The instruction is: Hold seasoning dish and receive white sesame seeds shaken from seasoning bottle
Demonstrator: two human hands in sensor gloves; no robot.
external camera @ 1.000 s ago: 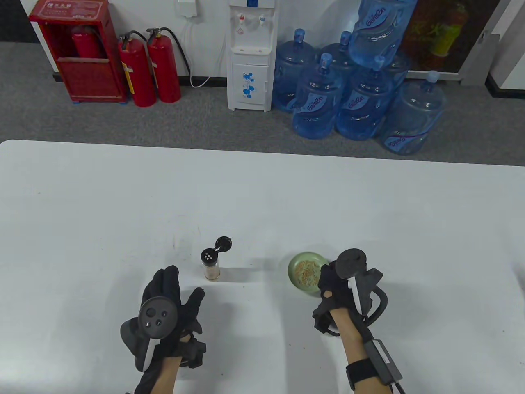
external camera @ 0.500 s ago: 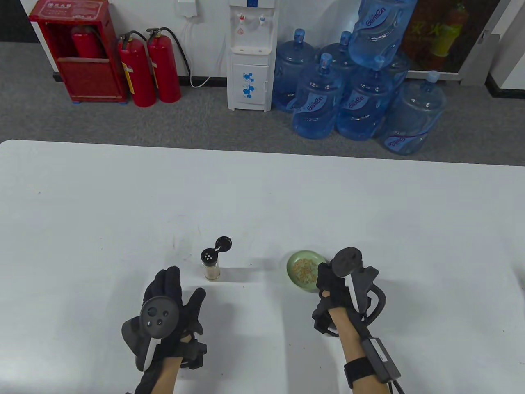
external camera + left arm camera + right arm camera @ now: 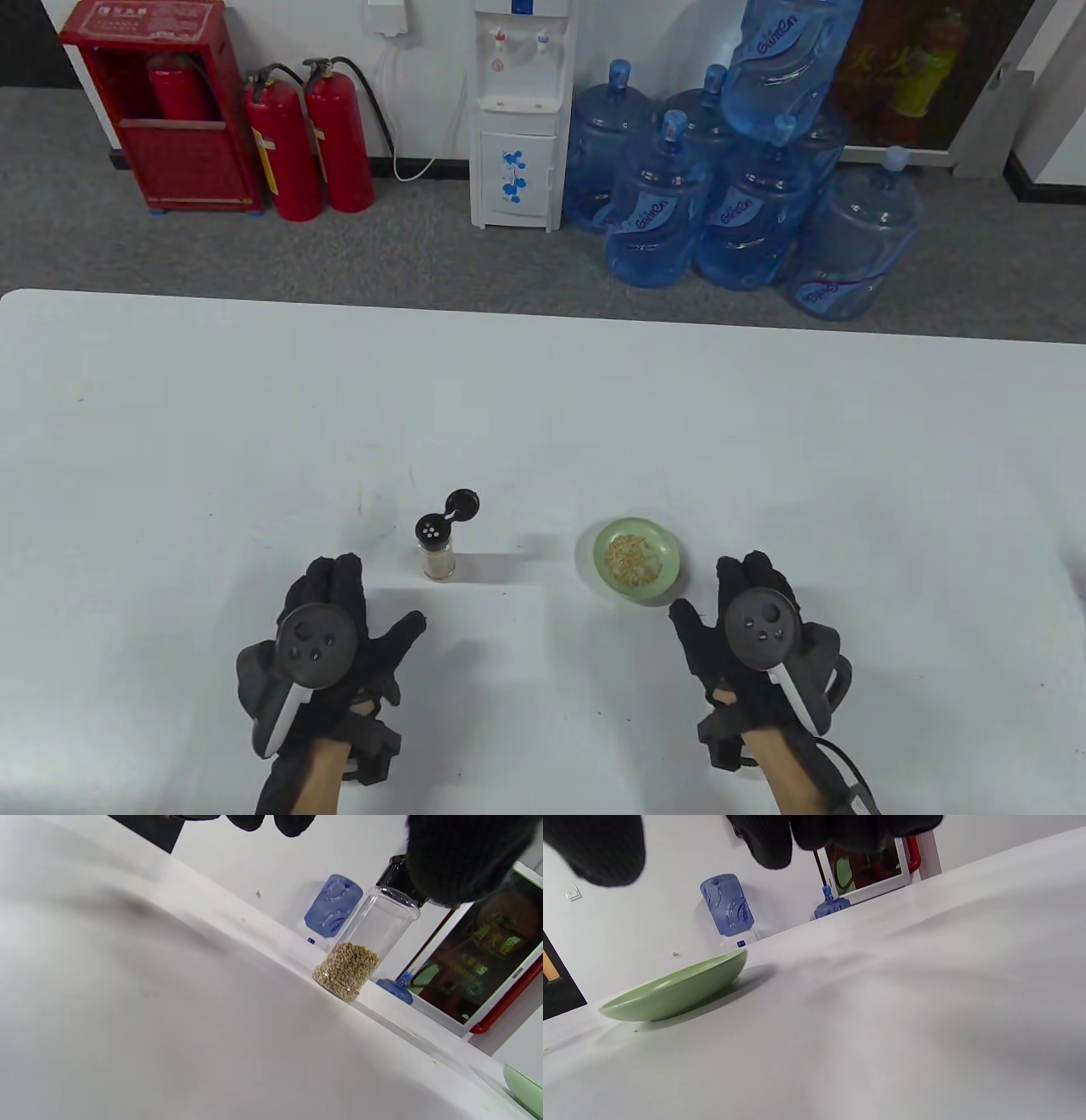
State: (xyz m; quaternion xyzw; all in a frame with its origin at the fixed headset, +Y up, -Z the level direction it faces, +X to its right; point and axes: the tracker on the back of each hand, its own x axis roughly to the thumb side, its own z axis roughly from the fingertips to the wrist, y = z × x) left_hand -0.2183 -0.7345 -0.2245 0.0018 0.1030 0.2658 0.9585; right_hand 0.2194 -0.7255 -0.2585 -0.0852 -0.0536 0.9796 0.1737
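A small green seasoning dish (image 3: 670, 553) holding sesame seeds sits on the white table (image 3: 543, 407); it also shows in the right wrist view (image 3: 674, 991). A clear seasoning bottle (image 3: 439, 550) with seeds inside and its black flip lid open stands upright to the left; it also shows in the left wrist view (image 3: 360, 950). My left hand (image 3: 365, 611) lies open, palm down, just below and left of the bottle, not touching it. My right hand (image 3: 730, 607) lies open, palm down, just below and right of the dish, apart from it.
Beyond the table's far edge stand several blue water jugs (image 3: 738, 195), a white water dispenser (image 3: 519, 115), two red fire extinguishers (image 3: 310, 140) and a red cabinet (image 3: 161, 106). The table edge runs across the far side.
My right hand let go of the dish, which now rests on the table, and drew back toward me, turning palm down. My left hand shifted slightly left and back.
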